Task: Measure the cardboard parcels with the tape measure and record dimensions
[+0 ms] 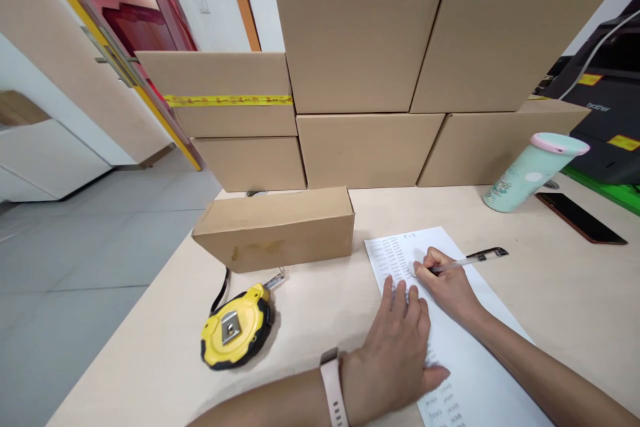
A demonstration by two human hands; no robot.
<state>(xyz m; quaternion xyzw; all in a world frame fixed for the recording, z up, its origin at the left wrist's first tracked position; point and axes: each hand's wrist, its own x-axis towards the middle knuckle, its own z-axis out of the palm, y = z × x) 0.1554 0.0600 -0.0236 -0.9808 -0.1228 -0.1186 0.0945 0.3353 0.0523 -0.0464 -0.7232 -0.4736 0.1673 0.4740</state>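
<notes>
A white sheet of paper (480,353) with columns of small handwriting lies on the table. My left hand (395,340) rests flat on its left side, fingers stretched out and holding nothing; a pale-banded watch (333,383) is on that wrist. My right hand (447,283) grips a pen (467,261), its tip at the written column and its black cap end pointing right. To the left lies a yellow and black tape measure (237,327), its metal end sticking out a little. Behind it sits a long, low cardboard box (285,233).
Several cardboard boxes (370,150) stand stacked along the back; one bears yellow tape (227,101). On the right are a mint-green tumbler (530,173), a phone (580,217) and a dark printer (600,113). The table's left edge drops to a grey floor (115,240).
</notes>
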